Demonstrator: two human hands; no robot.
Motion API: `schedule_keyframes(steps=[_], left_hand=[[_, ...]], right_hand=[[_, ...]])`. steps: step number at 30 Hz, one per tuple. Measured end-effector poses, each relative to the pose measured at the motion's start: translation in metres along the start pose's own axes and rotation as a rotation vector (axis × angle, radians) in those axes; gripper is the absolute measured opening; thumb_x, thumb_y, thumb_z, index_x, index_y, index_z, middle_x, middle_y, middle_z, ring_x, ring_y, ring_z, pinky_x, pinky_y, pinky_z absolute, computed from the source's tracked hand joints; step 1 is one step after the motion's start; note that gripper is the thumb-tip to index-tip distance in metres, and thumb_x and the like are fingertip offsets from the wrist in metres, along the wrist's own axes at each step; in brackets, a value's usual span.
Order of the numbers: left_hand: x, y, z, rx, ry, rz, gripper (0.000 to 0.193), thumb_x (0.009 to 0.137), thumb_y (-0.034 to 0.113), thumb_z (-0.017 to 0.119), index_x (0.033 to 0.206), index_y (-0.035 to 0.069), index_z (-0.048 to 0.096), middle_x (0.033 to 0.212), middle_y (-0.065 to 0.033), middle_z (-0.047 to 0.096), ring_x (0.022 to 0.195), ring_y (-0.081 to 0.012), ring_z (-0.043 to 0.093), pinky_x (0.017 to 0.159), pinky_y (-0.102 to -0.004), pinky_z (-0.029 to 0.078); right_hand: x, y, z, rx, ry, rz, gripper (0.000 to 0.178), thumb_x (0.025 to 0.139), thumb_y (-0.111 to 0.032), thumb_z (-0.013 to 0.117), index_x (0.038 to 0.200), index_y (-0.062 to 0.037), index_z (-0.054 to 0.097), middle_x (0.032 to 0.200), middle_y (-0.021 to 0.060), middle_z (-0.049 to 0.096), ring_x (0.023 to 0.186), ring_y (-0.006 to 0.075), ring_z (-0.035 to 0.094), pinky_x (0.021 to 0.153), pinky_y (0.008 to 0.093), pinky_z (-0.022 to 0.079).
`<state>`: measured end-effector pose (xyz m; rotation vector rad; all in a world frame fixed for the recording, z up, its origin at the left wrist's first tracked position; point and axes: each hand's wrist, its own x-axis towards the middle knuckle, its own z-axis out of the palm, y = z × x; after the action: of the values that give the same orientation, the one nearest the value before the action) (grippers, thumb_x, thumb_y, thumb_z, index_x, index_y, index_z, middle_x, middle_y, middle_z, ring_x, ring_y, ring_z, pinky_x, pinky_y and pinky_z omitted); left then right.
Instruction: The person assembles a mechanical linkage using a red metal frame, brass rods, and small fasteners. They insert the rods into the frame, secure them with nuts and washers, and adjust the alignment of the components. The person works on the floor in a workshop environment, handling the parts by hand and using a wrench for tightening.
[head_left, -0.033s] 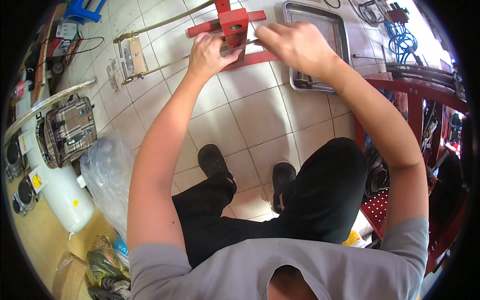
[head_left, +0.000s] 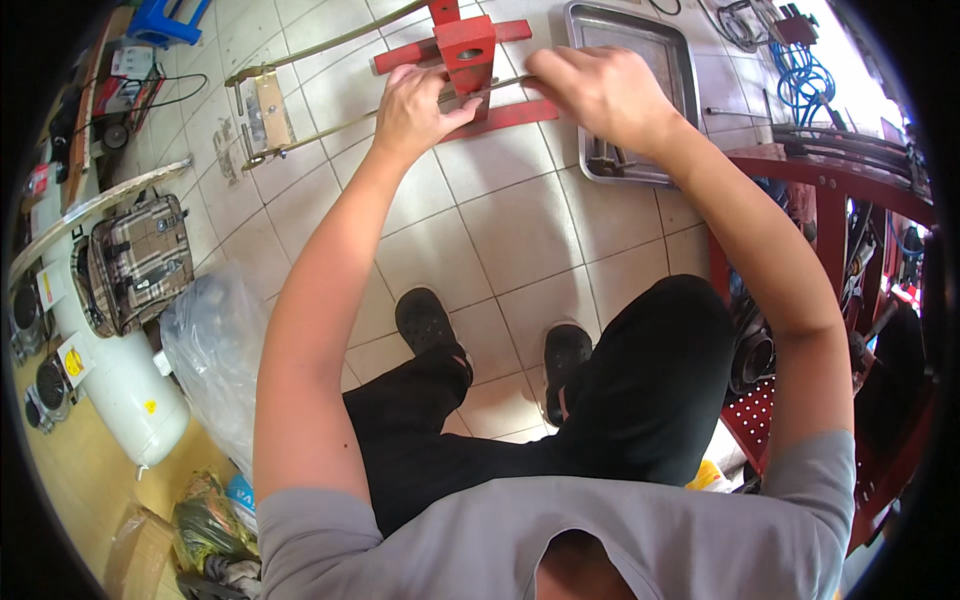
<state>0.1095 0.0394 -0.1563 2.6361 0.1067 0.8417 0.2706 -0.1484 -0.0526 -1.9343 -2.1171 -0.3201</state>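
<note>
A red metal stand [head_left: 467, 42] with a hole in its upright block rests on the tiled floor at the top centre. A brass-coloured metal frame [head_left: 335, 127] of thin bars extends left from it. My left hand [head_left: 405, 112] is closed on the near bar, right beside the red block, with the thumb reaching to the block's lower part. To the right of the block, my right hand [head_left: 605, 95] is closed on a thin metal rod [head_left: 507, 82] that points left toward the block. The fingers hide the rod's right end, and its left tip is hard to make out.
A grey metal tray [head_left: 630, 25] with small tools lies right of the stand. Beyond it are a coiled blue hose [head_left: 803, 85] and a red tool cart [head_left: 830, 210]. On the left are a plaid bag [head_left: 140, 260], a white tank [head_left: 140, 400] and a clear plastic bag [head_left: 215, 350].
My right hand has shifted slightly right, away from the red block, and more of the thin rod shows. My left hand stays in place.
</note>
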Motion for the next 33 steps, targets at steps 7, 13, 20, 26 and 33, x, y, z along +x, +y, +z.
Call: schedule_keyframes(steps=[7, 13, 20, 26, 33], left_hand=[[0.002, 0.007, -0.001, 0.006, 0.035, -0.003, 0.025, 0.066, 0.021, 0.078, 0.08, 0.009, 0.062, 0.074, -0.0022, 0.065, 0.07, -0.0236, 0.061, 0.082, -0.0382, 0.045], [0.002, 0.011, -0.005, -0.021, 0.001, -0.026, 0.025, 0.067, 0.02, 0.078, 0.083, 0.01, 0.062, 0.076, -0.0023, 0.065, 0.073, -0.0232, 0.062, 0.084, -0.0391, 0.045], [0.0, 0.002, 0.003, -0.028, 0.04, -0.001, 0.029, 0.066, 0.024, 0.078, 0.082, 0.008, 0.06, 0.069, -0.0021, 0.063, 0.066, -0.022, 0.06, 0.079, -0.0364, 0.044], [-0.001, 0.003, 0.003, -0.041, 0.057, -0.004, 0.029, 0.067, 0.023, 0.077, 0.085, 0.008, 0.06, 0.069, -0.0023, 0.063, 0.066, -0.0218, 0.06, 0.077, -0.0364, 0.044], [-0.004, 0.01, 0.0, -0.074, 0.044, -0.084, 0.027, 0.067, 0.02, 0.077, 0.085, 0.009, 0.061, 0.073, -0.0025, 0.064, 0.068, -0.0227, 0.06, 0.079, -0.0369, 0.044]], right_hand=[[-0.081, 0.01, 0.092, 0.138, -0.135, 0.432, 0.015, 0.088, -0.023, 0.054, 0.099, -0.0123, 0.054, 0.082, 0.0094, 0.064, 0.071, 0.0293, 0.065, 0.057, 0.0396, 0.052], [-0.046, -0.019, 0.149, 0.323, -0.449, 0.534, 0.025, 0.094, -0.028, 0.045, 0.107, -0.011, 0.058, 0.089, 0.0155, 0.066, 0.083, 0.0314, 0.066, 0.07, 0.0433, 0.053], [-0.004, -0.028, 0.159, 0.407, -0.728, 0.519, 0.03, 0.092, -0.027, 0.045, 0.103, -0.0051, 0.063, 0.096, 0.0188, 0.066, 0.09, 0.034, 0.065, 0.078, 0.0428, 0.052], [0.001, -0.033, 0.159, 0.461, -0.764, 0.647, 0.035, 0.093, -0.031, 0.045, 0.106, -0.0034, 0.062, 0.1, 0.0199, 0.065, 0.095, 0.0344, 0.063, 0.082, 0.0435, 0.05], [-0.031, -0.02, 0.145, 0.476, -0.555, 0.604, 0.03, 0.092, -0.03, 0.047, 0.114, -0.0152, 0.061, 0.098, 0.016, 0.066, 0.092, 0.0327, 0.063, 0.081, 0.0442, 0.05]])
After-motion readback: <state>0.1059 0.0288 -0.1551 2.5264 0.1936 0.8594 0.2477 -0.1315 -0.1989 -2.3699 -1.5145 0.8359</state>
